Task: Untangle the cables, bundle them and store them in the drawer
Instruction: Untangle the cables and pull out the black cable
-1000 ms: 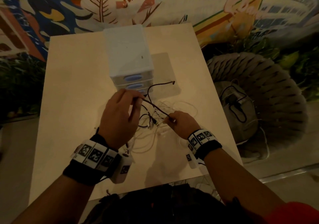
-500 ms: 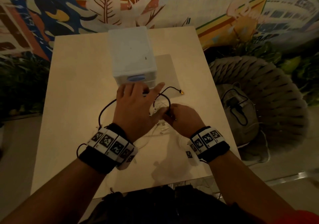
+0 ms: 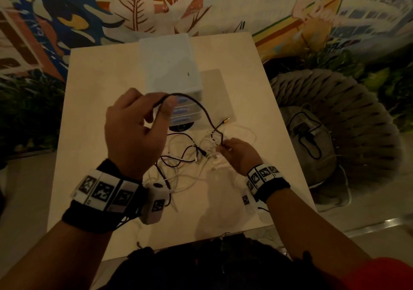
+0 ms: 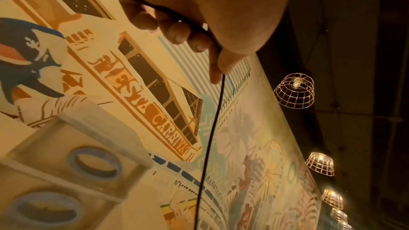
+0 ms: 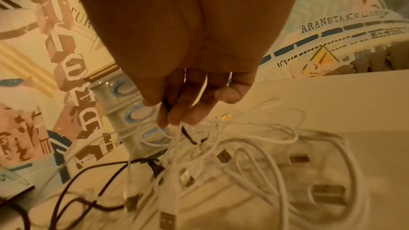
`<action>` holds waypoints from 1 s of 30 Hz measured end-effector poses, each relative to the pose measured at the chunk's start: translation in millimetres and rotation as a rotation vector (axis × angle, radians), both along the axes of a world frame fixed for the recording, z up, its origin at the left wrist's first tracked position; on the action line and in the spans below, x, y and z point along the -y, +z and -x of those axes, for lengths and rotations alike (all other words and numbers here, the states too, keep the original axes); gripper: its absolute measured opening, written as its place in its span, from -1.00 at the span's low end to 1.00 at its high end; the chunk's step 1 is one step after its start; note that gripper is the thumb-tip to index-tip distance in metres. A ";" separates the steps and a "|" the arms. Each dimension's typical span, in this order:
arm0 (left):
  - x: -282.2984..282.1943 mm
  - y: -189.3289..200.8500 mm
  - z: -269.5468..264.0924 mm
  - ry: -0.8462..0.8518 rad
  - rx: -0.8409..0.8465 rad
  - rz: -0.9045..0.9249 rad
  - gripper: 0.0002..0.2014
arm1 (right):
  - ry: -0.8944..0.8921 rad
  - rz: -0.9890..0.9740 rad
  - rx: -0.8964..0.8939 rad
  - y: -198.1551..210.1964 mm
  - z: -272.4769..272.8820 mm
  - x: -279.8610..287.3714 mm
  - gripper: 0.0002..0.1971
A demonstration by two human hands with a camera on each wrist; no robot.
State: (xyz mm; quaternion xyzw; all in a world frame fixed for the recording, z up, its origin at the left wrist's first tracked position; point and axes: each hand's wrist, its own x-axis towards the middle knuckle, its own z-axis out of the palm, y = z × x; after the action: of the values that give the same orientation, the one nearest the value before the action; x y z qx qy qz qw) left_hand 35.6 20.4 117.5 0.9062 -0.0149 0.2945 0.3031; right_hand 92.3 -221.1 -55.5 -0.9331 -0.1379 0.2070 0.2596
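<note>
A tangle of white cables (image 3: 196, 167) (image 5: 254, 148) and a black cable (image 3: 196, 106) lies on the pale table (image 3: 89, 133) in front of a small white drawer unit (image 3: 169, 66) with blue handles. My left hand (image 3: 134, 133) is raised above the table and grips the black cable (image 4: 212, 120), which runs through its curled fingers (image 4: 177, 31). The cable arcs right and down to my right hand (image 3: 237, 155), which pinches it just above the tangle (image 5: 168, 109). Its gold plug (image 3: 225, 120) sticks out near the drawer unit.
A painted mural wall rises behind the table. A woven grey chair (image 3: 335, 133) with a bag on it stands at the right. Several USB plugs (image 5: 224, 155) lie among the white cables. Wire-cage lamps (image 4: 294, 92) hang overhead.
My left hand has lifted up and to the left, pulling the black cable into a high arc in front of the drawers. My right hand stays low at the tangle.
</note>
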 end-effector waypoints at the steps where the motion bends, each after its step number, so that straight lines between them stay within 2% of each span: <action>1: -4.2 -2.6 0.3 0.032 -0.032 -0.017 -0.73 | -0.008 -0.048 0.043 5.5 -0.4 0.5 -0.50; 4: -10.3 -13.8 3.1 0.090 -0.160 -0.139 -0.70 | -0.035 -0.168 0.101 23.3 -3.0 -0.7 -0.64; 7: -5.1 -23.8 7.9 -0.009 -0.368 -0.186 -0.67 | -0.050 -0.283 0.116 41.5 -5.9 -4.8 -0.65; 11: 14.8 -45.8 10.5 -0.180 -0.585 -0.044 -0.76 | -0.057 -0.377 0.110 57.2 -4.3 -12.7 -0.65; 15: 31.8 -72.8 4.8 -0.288 -0.692 0.008 -0.66 | -0.023 -0.496 0.057 68.4 5.0 -20.2 -0.69; 17: 36.9 -80.2 1.1 -0.304 -0.735 0.005 -0.74 | -0.021 -0.583 0.030 75.1 10.0 -23.0 -0.71; 19: 39.8 -81.9 -1.8 -0.302 -0.729 0.012 -0.90 | -0.022 -0.634 0.030 81.5 12.8 -25.7 -0.71; 23: 40.5 -79.1 -3.8 -0.302 -0.667 -0.009 -0.77 | -0.099 -0.699 0.032 85.1 15.0 -26.5 -0.77; 25: 37.7 -79.2 -3.0 -0.290 -0.631 -0.030 -0.76 | -0.117 -0.766 0.006 80.3 16.8 -23.9 -0.81; 26: 35.7 -80.0 -2.3 -0.277 -0.599 -0.024 -0.78 | -0.111 -0.789 -0.002 77.9 18.8 -22.6 -0.76; 28: 33.5 -80.3 -0.7 -0.246 -0.546 0.055 -0.83 | -0.084 -0.760 -0.022 69.9 25.2 -20.8 -0.52; 29: 32.9 -79.3 -0.5 -0.248 -0.542 0.113 -0.83 | -0.058 -0.700 -0.042 65.2 28.2 -20.6 -0.48; 30: 32.1 -78.9 -0.3 -0.265 -0.545 0.167 -0.84 | -0.020 -0.618 -0.061 61.6 30.9 -21.4 -0.53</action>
State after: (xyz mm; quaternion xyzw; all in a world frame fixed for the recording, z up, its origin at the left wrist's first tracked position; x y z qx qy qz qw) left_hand 35.9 -11.7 38.6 0.9139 -0.0268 -0.0008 0.4050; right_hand 61.4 -199.6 6.1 -0.8047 -0.1772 0.1806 0.5370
